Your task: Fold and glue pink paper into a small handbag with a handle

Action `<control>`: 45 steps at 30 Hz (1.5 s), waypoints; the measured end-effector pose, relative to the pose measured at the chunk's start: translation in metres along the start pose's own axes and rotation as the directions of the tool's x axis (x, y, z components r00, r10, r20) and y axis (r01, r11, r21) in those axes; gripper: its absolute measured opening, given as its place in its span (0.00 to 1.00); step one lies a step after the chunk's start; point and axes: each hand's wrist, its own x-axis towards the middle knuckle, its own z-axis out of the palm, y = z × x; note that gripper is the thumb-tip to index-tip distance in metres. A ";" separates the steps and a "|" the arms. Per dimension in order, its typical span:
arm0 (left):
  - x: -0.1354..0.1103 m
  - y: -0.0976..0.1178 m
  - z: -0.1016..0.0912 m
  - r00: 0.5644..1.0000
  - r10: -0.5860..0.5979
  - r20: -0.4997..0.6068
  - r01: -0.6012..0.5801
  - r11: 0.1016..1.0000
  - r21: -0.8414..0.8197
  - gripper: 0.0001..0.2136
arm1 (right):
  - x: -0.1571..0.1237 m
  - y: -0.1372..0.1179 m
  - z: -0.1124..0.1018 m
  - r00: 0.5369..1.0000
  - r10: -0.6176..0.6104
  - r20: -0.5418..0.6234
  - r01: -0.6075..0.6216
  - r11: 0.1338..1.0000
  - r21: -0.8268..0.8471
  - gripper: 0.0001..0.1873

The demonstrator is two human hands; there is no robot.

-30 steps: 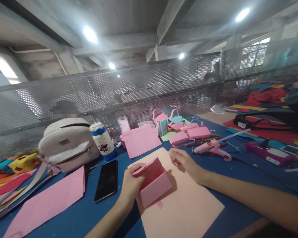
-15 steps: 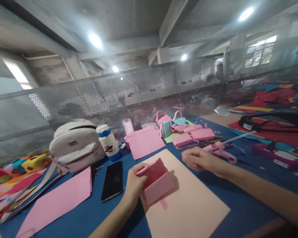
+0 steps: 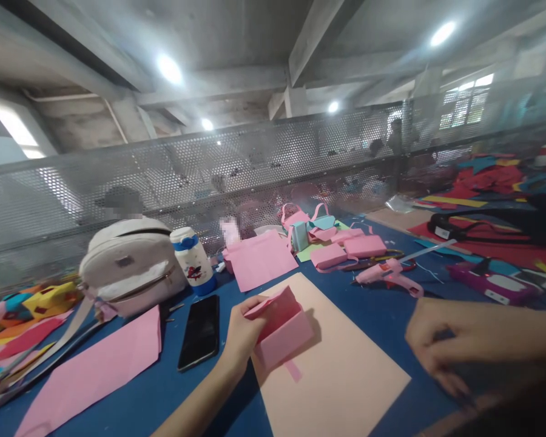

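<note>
My left hand point(image 3: 246, 331) is closed on the raised flap of a small pink paper box point(image 3: 286, 340). The box is tilted and its inside shows. It rests on a peach-coloured sheet point(image 3: 332, 370), and a short pink strip point(image 3: 293, 369) shows just below it. My right hand point(image 3: 446, 340) is near the table's front edge at the right, apart from the box. Its fingers point down and are curled together; what they hold, if anything, cannot be made out. Beyond that hand lies a pink glue gun point(image 3: 389, 274) with a clear glue stick in it.
A black phone point(image 3: 200, 332), pink sheets point(image 3: 102, 370), a white backpack point(image 3: 130, 267) and a bottle point(image 3: 193, 264) stand or lie to the left. Small pink paper bags point(image 3: 364, 246) sit at the back. A purple device point(image 3: 491, 284) lies at the right, and a perforated metal screen point(image 3: 255, 161) rises behind.
My right hand has moved from beside the glue gun back toward me and to the right. My left hand still holds the box in place. The view has shifted slightly.
</note>
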 end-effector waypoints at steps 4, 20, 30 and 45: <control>-0.001 0.001 -0.001 1.000 -0.006 0.003 0.006 1.000 0.011 0.07 | 0.028 0.002 0.000 0.994 0.027 -0.108 -0.012 0.991 0.137 0.12; 0.000 0.002 -0.002 0.998 0.039 0.049 -0.043 0.997 0.071 0.09 | 0.158 0.028 0.019 0.827 -0.102 -0.553 0.276 0.931 0.240 0.08; -0.005 0.008 0.004 0.993 0.099 0.063 -0.106 0.986 0.130 0.09 | 0.166 0.027 0.036 0.733 -0.070 -0.677 0.362 0.882 0.300 0.03; -0.014 0.015 0.015 0.984 0.146 0.102 -0.164 0.966 0.200 0.10 | 0.166 0.033 0.037 0.689 -0.048 -0.723 0.400 0.857 0.325 0.14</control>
